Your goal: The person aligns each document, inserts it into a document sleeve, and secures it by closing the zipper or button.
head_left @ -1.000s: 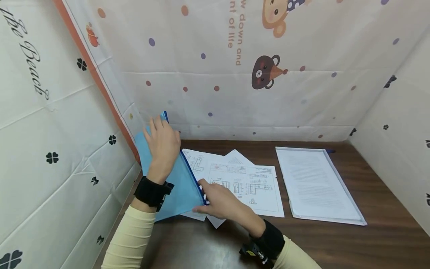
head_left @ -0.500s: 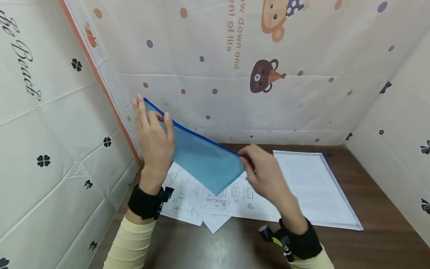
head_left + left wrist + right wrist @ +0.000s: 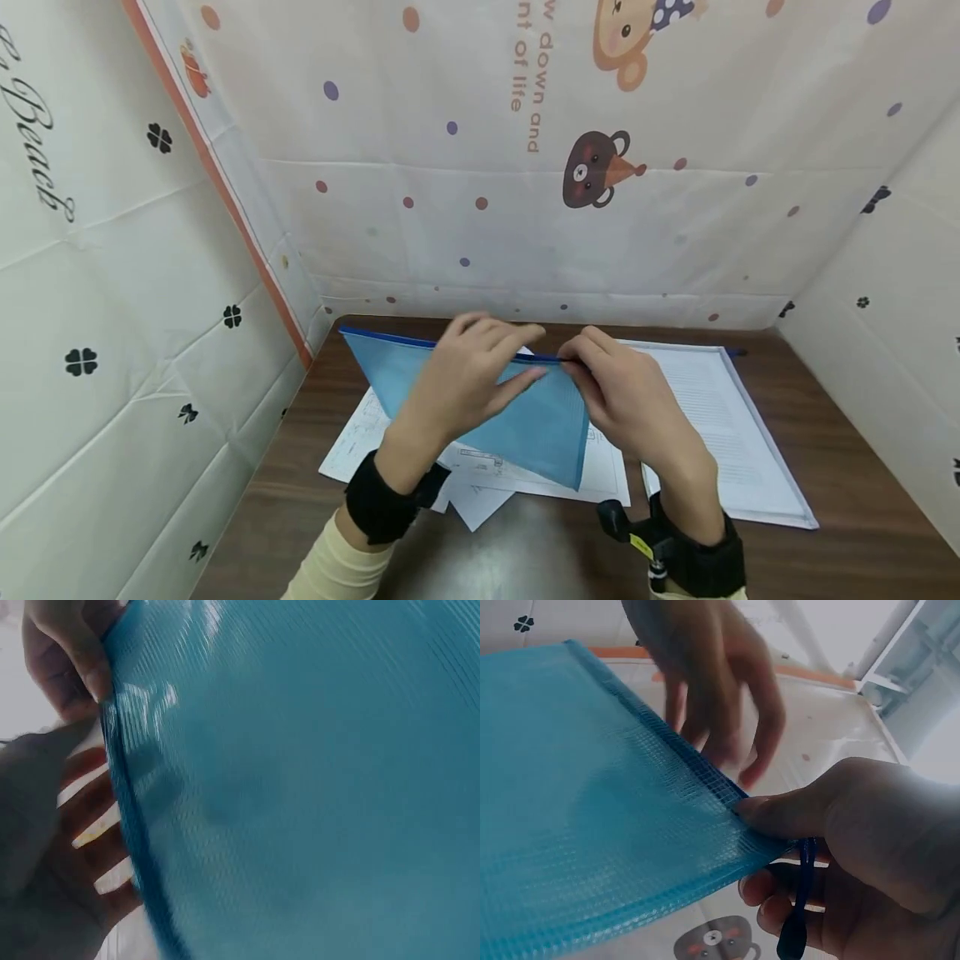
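Observation:
A translucent blue zipper pouch with a dark blue zipped edge hangs tilted above the printed sheets. My right hand pinches it at the zipped edge near one corner. In the right wrist view, a dark zipper pull dangles beside those fingers. My left hand is at the same zipped edge, to the left of the right hand, fingers extended and thumb apart. In the left wrist view, the left fingers spread along the edge, their tips partly behind the pouch. Whatever the pouch contains cannot be made out.
Sheets with technical drawings lie overlapping on the dark wooden table, partly under the pouch. To the right is a clear-edged folder with a printed page, and a blue pen-like tip at its back corner. Printed cloth walls enclose the table.
The pouch was lifted off the sheets, turned so its zipped edge runs across, then lowered on its left side. My left hand left its far end and moved right, towards my right hand.

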`<action>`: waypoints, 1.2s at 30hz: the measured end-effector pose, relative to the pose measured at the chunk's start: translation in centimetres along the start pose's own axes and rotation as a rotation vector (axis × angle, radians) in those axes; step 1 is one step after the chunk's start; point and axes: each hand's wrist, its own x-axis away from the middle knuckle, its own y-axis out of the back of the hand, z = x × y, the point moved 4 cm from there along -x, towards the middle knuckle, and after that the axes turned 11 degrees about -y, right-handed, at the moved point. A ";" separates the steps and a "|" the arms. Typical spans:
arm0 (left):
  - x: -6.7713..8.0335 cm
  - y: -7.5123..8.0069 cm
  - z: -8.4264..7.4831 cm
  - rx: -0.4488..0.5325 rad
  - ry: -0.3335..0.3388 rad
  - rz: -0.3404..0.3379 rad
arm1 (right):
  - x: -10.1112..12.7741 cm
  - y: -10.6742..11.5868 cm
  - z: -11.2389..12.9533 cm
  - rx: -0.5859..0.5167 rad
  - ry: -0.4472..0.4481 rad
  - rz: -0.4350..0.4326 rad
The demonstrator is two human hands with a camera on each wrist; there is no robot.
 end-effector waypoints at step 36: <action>-0.3 -6.8 -1.9 0.066 0.242 0.032 | -0.5 -0.7 -1.5 -0.261 -0.108 0.135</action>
